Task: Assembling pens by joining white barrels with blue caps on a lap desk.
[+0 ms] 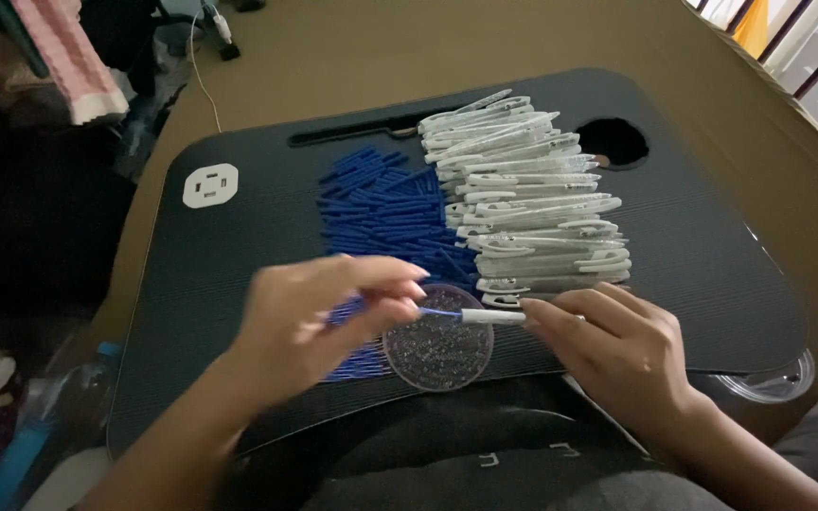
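My left hand [319,317] pinches a thin blue refill tube [439,312] by one end. My right hand [613,345] grips a white pen barrel [492,317], and the tube's tip sits inside the barrel's mouth. Both hover over a small round clear dish [439,352] filled with tiny metal pieces. Behind the hands lie a heap of blue refill tubes [385,213] and a stacked pile of white pen barrels [527,194], all on a black lap desk [702,255].
The lap desk has a white square socket-like patch [210,185] at its far left, a long slot [357,130] and a round cup hole [614,142] at the back. A brown mattress surface [381,47] lies beyond. A clear lid [769,383] peeks out at the right.
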